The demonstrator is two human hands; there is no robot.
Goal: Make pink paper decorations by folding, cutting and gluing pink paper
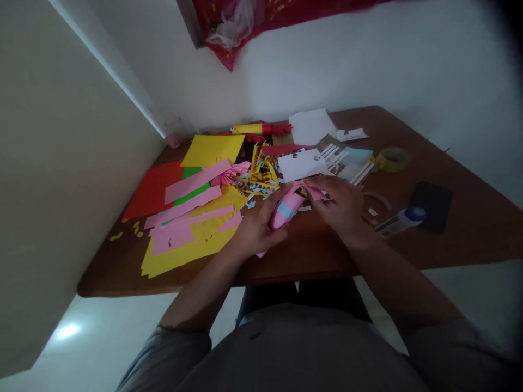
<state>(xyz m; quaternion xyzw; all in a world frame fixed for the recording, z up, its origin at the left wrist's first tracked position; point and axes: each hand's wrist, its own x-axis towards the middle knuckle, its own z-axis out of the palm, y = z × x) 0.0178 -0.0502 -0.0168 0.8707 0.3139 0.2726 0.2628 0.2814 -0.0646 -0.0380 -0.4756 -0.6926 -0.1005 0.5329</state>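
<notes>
A pink paper tube (286,211) with a light blue band is held over the front part of the table. My left hand (259,223) is closed around its near side, with the thumb along the lower edge. My right hand (337,204) pinches a pink paper piece (314,192) at the tube's far end. Whether that piece is joined to the tube, I cannot tell. Beyond my hands lie a white card with holes (301,165) and a heap of yellow, blue and brown paper scraps (261,177).
Yellow sheets (180,261), pink strips (183,214) and a red sheet (153,188) cover the wooden table's (310,256) left side. At right are a tape roll (392,159), a blue-capped glue bottle (402,219) and a dark flat rectangle (431,207). A yellow-and-red paper tube (253,129) lies at the back.
</notes>
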